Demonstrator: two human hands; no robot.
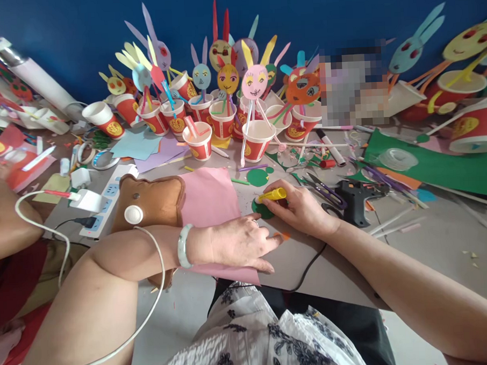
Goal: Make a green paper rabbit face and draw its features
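Note:
A short yellow tube with a pale tip [277, 194] is pinched in my right hand [297, 207]. Its tip rests at a green paper disc [264, 209], which my fingers partly cover. I cannot tell whether the tube is a glue stick or a marker. My left hand [241, 240] lies over a pink sheet [209, 192], palm down with its fingers stretched out. By those fingertips is a small orange paper piece [285, 235]. Another green disc [258, 177] lies just beyond the tube.
Red and white paper cups [223, 121] with paper rabbit faces [256, 81] line the back. A brown hand warmer [147, 200] with a white cord and a power strip [109, 196] sit left. Scissors [328, 192] and a black glue gun [354, 202] lie right. Another person's arm [8, 206] is at far left.

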